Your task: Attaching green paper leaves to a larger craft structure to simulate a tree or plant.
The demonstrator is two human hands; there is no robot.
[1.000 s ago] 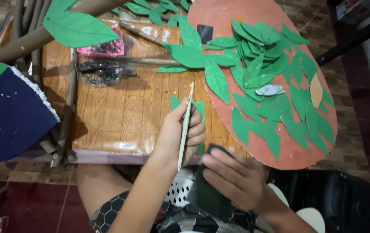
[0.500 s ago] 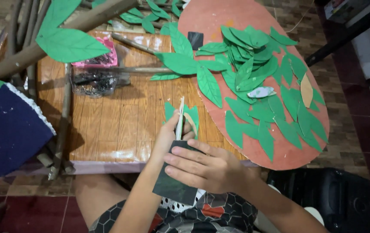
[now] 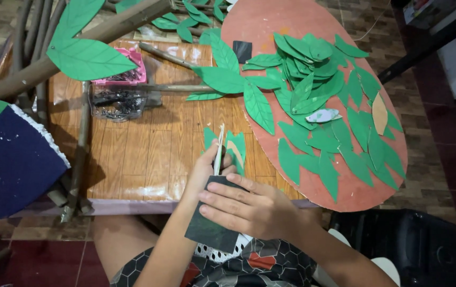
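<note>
Wood-patterned worktop (image 3: 132, 154) under a glossy cover fills the middle of the view, with tiled floor around it. At its near edge the left hand (image 3: 206, 170) is closed around a thin pale stick (image 3: 218, 151), gripping its lower part. The right hand (image 3: 249, 207) lies over the near end with fingers curled, pressing a dark green paper piece (image 3: 212, 228) against the stick's base. The step in hand looks like wrapping or fixing the dark paper round the stick; the next move would call for keeping the stick steady in the left hand while the right rolls or presses the paper tight.

The stick's long axis runs near to far, tilted slightly right, its free tip pointing away from the person. Just beyond the tip lie small green leaf cutouts (image 3: 236, 146). To the right, a reddish oval board (image 3: 355, 186) carries many green paper leaves (image 3: 313, 90). Far left sit a pink tray (image 3: 127, 74) and brown branch-like rods (image 3: 84, 133); a dark blue block (image 3: 10, 165) rests at the left edge.
</note>
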